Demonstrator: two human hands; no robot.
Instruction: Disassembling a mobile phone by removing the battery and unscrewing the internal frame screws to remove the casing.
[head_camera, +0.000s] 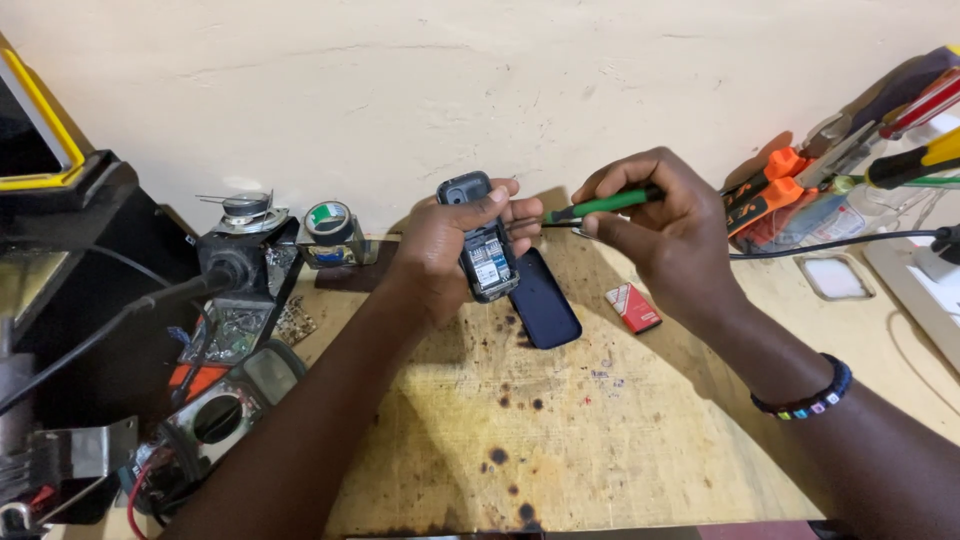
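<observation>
Wooden table (600, 450) fills the lower view, pale top with dark burn spots, set against a cream wall (450, 80).

Black equipment stack (100, 300) on the left edge, cables running off it – a multimeter (225, 410) with round dial lies at its foot.

Pile of hand tools (860, 150) at far right: orange-handled pliers, yellow and red handles mixed in.

Left hand (440, 255) has its grip closed around a small dark phone (482, 245), held upright-tilted above the table's far middle, back open, white label showing in the battery bay.

Right hand (665, 225) has its grip closed on a green-handled screwdriver (600, 206), shaft pointing left, tip right at the phone's upper right edge – can't tell if it touches.

Dark blue back cover (543, 300) lies flat on the table just below the phone.

Clear rectangular tray (833, 277) sits right of the right wrist.

Tape roll (328, 218) with green-white face stands by the wall, left of the left hand.

Small red and white rectangular pack (632, 306) lies flat just right of the cover, near it, not touching.
</observation>
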